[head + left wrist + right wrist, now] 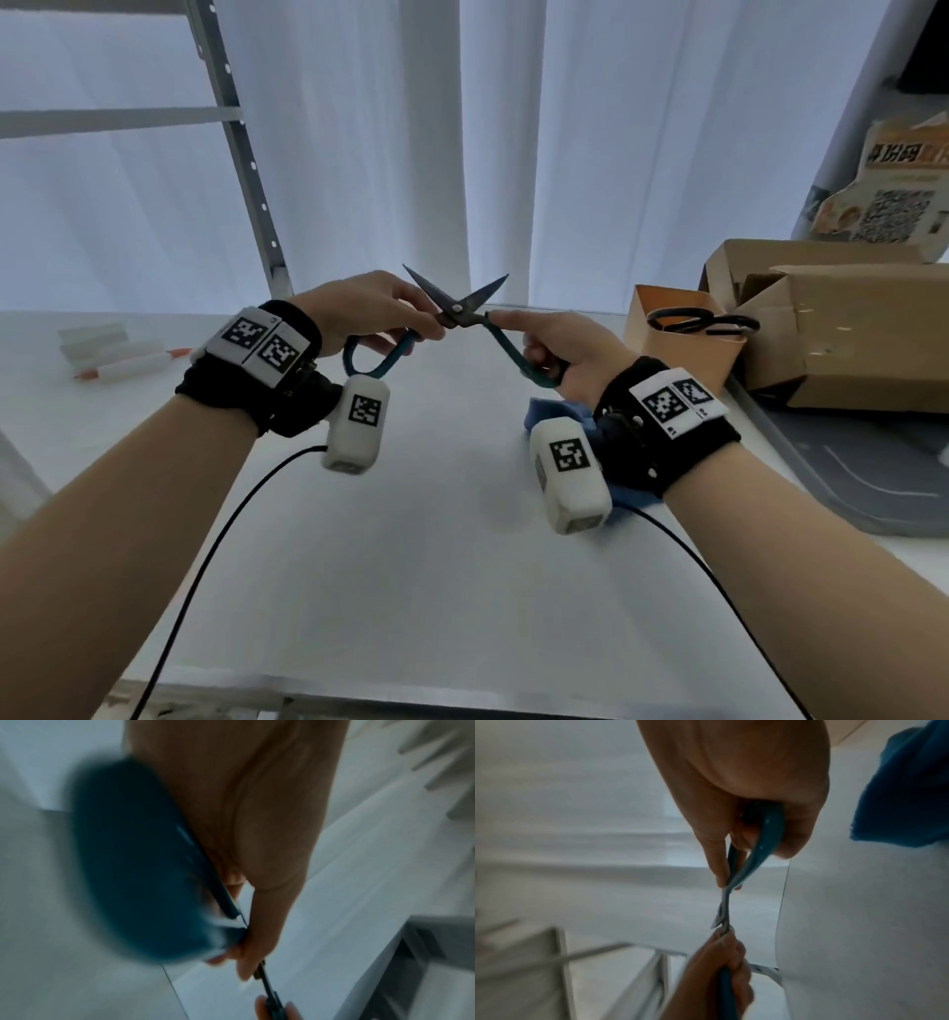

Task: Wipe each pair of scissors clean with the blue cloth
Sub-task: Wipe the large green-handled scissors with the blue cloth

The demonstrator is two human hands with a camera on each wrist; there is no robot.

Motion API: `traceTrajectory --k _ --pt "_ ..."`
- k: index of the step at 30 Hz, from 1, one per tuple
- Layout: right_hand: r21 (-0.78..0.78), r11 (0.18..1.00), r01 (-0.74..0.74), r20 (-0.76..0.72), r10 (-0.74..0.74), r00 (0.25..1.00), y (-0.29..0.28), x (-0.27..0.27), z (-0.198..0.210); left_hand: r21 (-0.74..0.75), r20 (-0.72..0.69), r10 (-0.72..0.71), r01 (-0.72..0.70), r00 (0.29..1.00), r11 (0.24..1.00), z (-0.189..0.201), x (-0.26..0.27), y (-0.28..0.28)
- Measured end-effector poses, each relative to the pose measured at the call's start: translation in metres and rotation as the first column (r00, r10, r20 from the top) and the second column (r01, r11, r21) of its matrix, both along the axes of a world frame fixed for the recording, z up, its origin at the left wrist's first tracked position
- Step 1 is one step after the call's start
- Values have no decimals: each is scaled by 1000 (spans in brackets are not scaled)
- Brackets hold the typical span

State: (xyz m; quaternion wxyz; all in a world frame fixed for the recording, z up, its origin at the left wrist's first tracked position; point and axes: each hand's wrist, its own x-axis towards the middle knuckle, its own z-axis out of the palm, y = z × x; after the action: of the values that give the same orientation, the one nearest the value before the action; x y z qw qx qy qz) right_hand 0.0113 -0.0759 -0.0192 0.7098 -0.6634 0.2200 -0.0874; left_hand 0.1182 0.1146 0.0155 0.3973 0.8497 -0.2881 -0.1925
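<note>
White worktop [436,565] nearest us, cables trailing from both wrist units. Blue cloth [552,411] lies on it under the right wrist, mostly hidden in the head view; neither hand touches it. Above the cloth, we see the teal-handled scissors [458,310] held in the air between both hands, blades spread in a V pointing away. Left hand [367,308]: grip curled round the left handle loop near the pivot. Right hand [557,352]: grip wrapped round the other handle, forefinger stretched along it toward the pivot. Further right, a second pair, the black-handled scissors [702,322], rests across the rim of an open brown box [667,313]. Larger cardboard boxes [832,329] behind. Far left, markers [128,366]. White curtain [462,128] beyond.
</note>
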Motion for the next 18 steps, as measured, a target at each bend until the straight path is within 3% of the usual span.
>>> traceTrajectory --k 3,5,8,10,12,15,18 --pt "280 960 -15 75 -7 997 -20 -8 -1 -201 -204 -72 30 976 979 1 -5 -11" --pt "426 904 -42 143 -21 990 -28 -14 -2 -396 -370 -99 -61 924 916 0 -9 -15" --pt "523 852 -29 211 -97 973 -34 -20 -3 -630 -572 -215 -255 792 734 -7 -10 -22" --pt "529 849 7 229 -150 962 -38 -21 -6 -732 -609 -349 -336 713 592 -14 -12 -30" --pt "542 840 31 233 -186 954 -39 -20 -10 -783 -595 -428 -370 681 499 -19 -15 -44" --pt "577 814 58 221 -225 949 -38 -18 -15 -803 -556 -392 -350 733 483 -26 -18 -67" --pt "591 804 57 229 -235 945 -38 -20 -18 -761 -529 -286 -298 799 576 -30 -19 -84"
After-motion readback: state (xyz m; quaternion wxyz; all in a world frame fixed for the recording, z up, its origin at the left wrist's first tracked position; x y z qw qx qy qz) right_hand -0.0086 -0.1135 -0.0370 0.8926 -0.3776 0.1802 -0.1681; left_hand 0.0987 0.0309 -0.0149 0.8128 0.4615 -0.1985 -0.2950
